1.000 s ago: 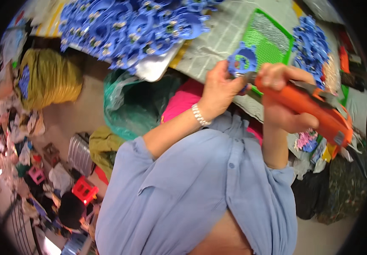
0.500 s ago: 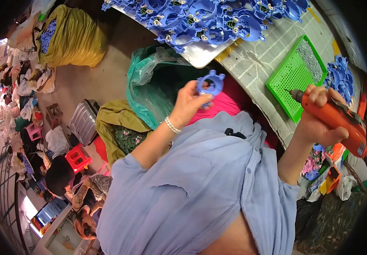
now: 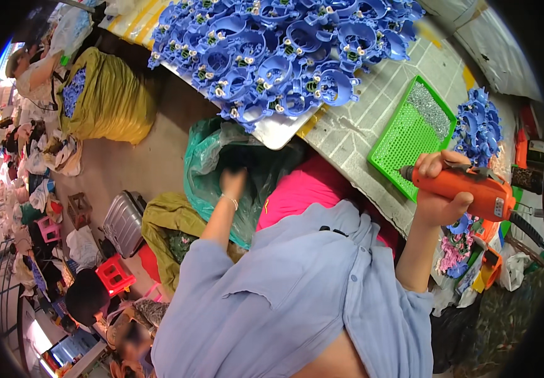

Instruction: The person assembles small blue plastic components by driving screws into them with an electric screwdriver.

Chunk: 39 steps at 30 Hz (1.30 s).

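Left hand [image 3: 233,181] moved away to the mouth of the green plastic bag [image 3: 198,184]

Half a second earlier a blue ring-shaped part was held in that hand, out in front of the shirt; now the part cannot be made out. The left fingers are blurred in the shade of the bag, so how far they are opened, and whether anything is gripped, cannot be told. By the right hand [image 3: 437,211] an orange power driver [image 3: 467,190] is held, the fingers wrapped around its body, its tip seen against the near right edge of a green perforated tray [image 3: 403,150].

Small silvery pieces [image 3: 428,113] are gathered at the tray's far end. On a white tray [image 3: 278,138], a broad pile of blue parts [image 3: 272,69] is heaped; a smaller blue heap [image 3: 477,126] is set just right of the green tray. At the far left, blue pieces [image 3: 73,91] are contained in a yellow sack [image 3: 121,104].

Both trays are carried by the worktop [image 3: 351,123], which is covered in a grey, pale-lined pattern. On the left floor [image 3: 105,167], a silver suitcase [image 3: 124,223] and a red stool [image 3: 116,275] are seen.
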Each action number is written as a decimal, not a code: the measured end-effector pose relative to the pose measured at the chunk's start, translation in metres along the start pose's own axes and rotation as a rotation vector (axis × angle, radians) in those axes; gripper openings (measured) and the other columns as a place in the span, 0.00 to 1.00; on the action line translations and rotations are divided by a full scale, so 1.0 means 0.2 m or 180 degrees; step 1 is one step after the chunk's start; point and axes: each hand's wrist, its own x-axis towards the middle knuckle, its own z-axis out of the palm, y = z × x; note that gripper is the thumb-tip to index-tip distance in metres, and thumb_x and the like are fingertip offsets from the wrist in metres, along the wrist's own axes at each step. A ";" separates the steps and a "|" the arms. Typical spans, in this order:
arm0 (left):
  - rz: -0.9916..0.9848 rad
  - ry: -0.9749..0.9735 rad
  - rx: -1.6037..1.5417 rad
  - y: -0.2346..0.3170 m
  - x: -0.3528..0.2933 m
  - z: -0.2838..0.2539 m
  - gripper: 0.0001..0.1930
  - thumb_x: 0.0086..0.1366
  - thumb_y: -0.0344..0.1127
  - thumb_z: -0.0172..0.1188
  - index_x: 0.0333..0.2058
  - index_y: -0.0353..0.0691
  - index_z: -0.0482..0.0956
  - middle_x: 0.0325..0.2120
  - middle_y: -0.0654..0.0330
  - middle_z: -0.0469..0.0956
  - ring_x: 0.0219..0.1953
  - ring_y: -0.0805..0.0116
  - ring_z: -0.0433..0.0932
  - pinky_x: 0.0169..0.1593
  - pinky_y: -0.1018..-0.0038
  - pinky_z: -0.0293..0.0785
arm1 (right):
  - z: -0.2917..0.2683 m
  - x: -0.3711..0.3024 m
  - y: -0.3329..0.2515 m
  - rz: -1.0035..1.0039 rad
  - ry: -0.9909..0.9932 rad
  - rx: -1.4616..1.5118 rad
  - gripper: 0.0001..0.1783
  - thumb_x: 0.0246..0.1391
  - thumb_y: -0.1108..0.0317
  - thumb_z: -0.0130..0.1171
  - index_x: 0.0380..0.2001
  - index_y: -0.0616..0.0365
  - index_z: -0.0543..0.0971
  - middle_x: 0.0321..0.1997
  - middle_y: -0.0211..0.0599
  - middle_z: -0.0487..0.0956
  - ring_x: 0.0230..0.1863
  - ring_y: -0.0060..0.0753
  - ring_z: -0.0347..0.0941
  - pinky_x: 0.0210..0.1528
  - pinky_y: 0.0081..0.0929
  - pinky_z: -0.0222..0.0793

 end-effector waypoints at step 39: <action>0.5141 -0.1183 0.0751 1.92 -0.70 -0.15 0.26 0.35 0.35 0.71 0.36 0.36 0.72 0.32 0.53 0.75 0.34 0.55 0.73 0.40 0.66 0.71 | -0.09 -0.10 -0.06 0.0185 0.0633 -0.0113 0.37 0.46 0.42 0.63 0.44 0.67 0.69 0.28 0.34 0.73 0.28 0.26 0.69 0.34 0.26 0.69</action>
